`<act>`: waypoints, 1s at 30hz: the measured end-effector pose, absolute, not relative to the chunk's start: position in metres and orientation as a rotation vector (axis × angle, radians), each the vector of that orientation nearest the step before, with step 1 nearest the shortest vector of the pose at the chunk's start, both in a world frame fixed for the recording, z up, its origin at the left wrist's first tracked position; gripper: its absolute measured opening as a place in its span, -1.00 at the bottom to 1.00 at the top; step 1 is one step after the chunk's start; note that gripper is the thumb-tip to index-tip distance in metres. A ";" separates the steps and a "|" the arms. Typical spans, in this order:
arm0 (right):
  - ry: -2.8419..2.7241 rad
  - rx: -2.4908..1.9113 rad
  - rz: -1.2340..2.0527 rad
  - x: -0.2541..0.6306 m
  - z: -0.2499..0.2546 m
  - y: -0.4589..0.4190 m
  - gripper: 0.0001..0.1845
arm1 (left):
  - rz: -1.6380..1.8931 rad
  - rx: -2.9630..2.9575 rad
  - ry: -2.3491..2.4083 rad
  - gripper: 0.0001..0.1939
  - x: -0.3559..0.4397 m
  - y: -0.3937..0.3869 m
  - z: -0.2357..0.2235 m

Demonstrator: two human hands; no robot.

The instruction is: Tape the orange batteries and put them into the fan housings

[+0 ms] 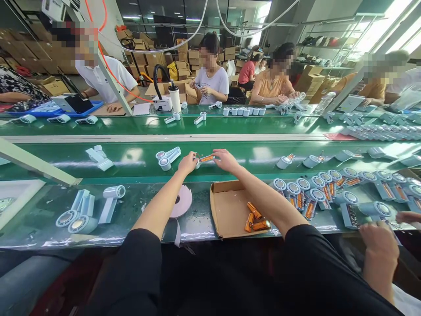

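Out over the green belt, my left hand (pixel 188 163) is closed on the round head of a light-blue handheld fan (pixel 198 164). Its handle points right, and an orange battery (pixel 208 158) shows along it. My right hand (pixel 226 159) has its fingertips at the far end of that handle, partly hiding it. Below my right forearm, a shallow cardboard box (pixel 226 210) holds several orange batteries (pixel 256 217). A roll of pale tape (pixel 184 202) lies under my left forearm. Two more fans (pixel 167 159) rest on the belt just left of my hands.
Several fans with batteries showing (pixel 309 193) crowd the bench on the right, beside a co-worker's hand (pixel 379 239). More fans (pixel 80 213) lie at left near a slanted metal post (pixel 39 162). Across a second belt (pixel 138 126) sit several co-workers. Cables hang overhead.
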State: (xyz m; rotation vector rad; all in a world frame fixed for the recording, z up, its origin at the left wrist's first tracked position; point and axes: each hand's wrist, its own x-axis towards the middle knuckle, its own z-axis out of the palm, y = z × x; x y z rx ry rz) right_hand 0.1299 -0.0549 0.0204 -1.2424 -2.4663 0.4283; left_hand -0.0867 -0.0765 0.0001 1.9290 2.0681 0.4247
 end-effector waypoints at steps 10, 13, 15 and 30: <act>-2.008 -1.266 0.817 0.315 -0.032 -0.205 -0.35 | 0.200 2.292 1.653 -0.32 -0.196 -0.285 -0.034; -1.858 -1.375 0.775 0.323 -0.045 -0.231 -0.38 | 0.264 2.465 1.693 -0.45 -0.205 -0.309 -0.050; -1.915 -1.445 0.631 0.310 -0.043 -0.237 -0.52 | 0.448 2.570 1.730 -0.52 -0.191 -0.308 -0.051; -2.205 -1.536 0.636 0.250 -0.037 -0.206 -0.62 | 1.091 2.612 1.555 -0.34 -0.075 -0.314 -0.020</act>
